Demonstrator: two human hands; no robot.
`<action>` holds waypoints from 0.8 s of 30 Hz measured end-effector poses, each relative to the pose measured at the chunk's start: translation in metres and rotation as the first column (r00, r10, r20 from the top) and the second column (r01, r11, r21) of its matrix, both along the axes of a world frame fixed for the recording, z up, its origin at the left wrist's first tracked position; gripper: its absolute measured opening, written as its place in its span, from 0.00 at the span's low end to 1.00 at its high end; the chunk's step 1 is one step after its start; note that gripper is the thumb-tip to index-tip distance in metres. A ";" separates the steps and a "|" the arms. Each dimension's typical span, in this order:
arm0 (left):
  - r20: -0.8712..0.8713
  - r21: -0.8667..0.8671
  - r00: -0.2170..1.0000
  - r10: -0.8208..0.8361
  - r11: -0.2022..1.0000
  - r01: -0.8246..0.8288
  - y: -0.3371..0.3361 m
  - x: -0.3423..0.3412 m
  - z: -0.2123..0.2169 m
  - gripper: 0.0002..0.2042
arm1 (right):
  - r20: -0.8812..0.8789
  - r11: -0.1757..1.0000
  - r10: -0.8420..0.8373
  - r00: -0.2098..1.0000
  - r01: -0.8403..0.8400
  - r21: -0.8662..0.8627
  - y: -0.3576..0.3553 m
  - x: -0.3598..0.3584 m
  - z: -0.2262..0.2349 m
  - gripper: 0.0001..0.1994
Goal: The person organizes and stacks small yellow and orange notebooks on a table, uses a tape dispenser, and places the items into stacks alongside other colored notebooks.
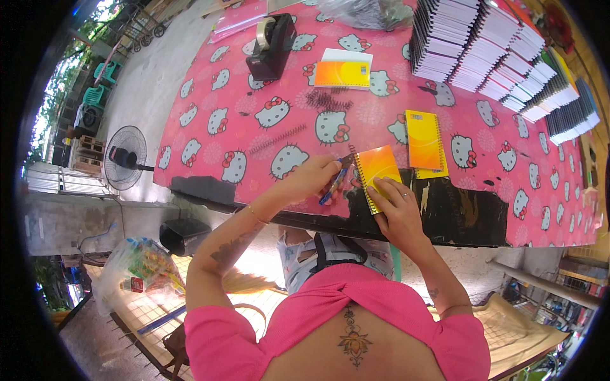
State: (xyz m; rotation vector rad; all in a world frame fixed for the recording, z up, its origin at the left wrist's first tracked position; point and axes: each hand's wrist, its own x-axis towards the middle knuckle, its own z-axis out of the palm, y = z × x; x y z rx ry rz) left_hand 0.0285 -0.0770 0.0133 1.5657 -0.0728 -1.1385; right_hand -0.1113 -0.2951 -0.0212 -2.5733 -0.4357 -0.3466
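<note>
A yellow-orange spiral notebook lies at the table's near edge, its dark coil along the left side. My right hand holds it, fingers over the cover and thumb at the lower coil edge. My left hand is closed round blue-handled pliers, whose jaws are by the coil's top end. A short piece of coil sticks up there; whether the jaws touch it I cannot tell. Right of it lie two more yellow notebooks, one partly over the other. A loose coil rests farther left, near a heap of dark coils.
A pink patterned cover lies on the table, torn along the front to a black surface. Tall notebook stacks fill the far right. A black tape dispenser and a yellow-orange cover sit at the back. A fan stands left.
</note>
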 end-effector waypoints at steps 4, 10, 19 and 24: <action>0.154 0.024 0.985 -0.075 0.997 0.072 -0.001 0.000 -0.005 0.14 | -0.004 0.999 -0.010 1.000 0.010 0.042 0.002 0.000 0.004 0.27; -0.120 -0.065 0.989 0.084 0.994 -0.092 0.007 0.001 -0.006 0.16 | -0.004 1.000 -0.018 1.000 0.018 0.013 0.000 -0.001 0.002 0.26; 0.497 0.360 0.818 -0.290 0.926 0.110 0.001 -0.009 -0.002 0.15 | -0.002 1.000 -0.012 1.000 0.012 0.013 0.001 -0.002 0.001 0.26; 0.793 0.609 0.123 -0.597 0.776 -0.165 -0.006 -0.022 0.006 0.17 | 0.016 1.000 -0.018 1.000 0.018 0.020 -0.002 -0.002 0.004 0.26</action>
